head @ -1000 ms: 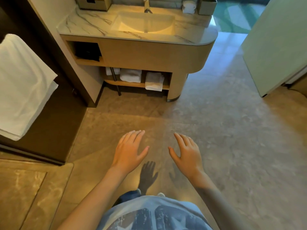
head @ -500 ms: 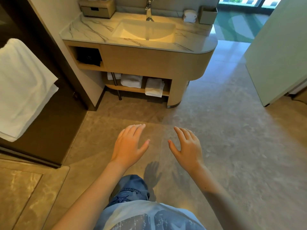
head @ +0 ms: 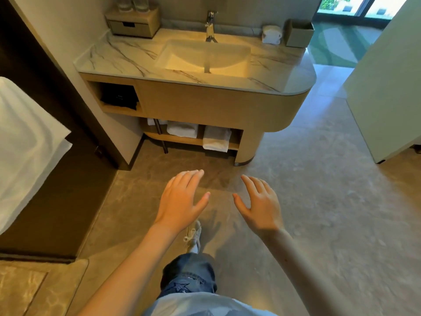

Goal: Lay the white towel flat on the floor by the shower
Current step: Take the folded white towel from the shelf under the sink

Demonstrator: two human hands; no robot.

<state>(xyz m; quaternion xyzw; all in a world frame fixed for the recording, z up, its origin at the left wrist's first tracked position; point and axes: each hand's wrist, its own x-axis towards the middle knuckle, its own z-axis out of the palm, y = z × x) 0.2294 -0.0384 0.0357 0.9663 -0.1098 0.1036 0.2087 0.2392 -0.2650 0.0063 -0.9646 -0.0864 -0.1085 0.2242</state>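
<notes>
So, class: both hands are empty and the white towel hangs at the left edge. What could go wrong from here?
1. Several folded towels sit under the vanity; the person might take one instead of the hanging white towel.
2. The left hand and right hand are open and well away from that towel, so a turn left is needed.
3. The glossy floor looks smooth, so the towel might slide.

A hotel-style bathroom. A rounded wooden vanity [head: 218, 110] carries a veined marble counter [head: 127, 55] with an inset basin [head: 205, 57] and chrome tap [head: 210, 26]. Folded white towels [head: 198, 133] lie on its lower shelf, and a small drawer box [head: 134, 25] holding glasses stands on the counter. The floor [head: 319, 201] is polished stone tile. A large white towel [head: 25, 151] hangs at left.
</notes>
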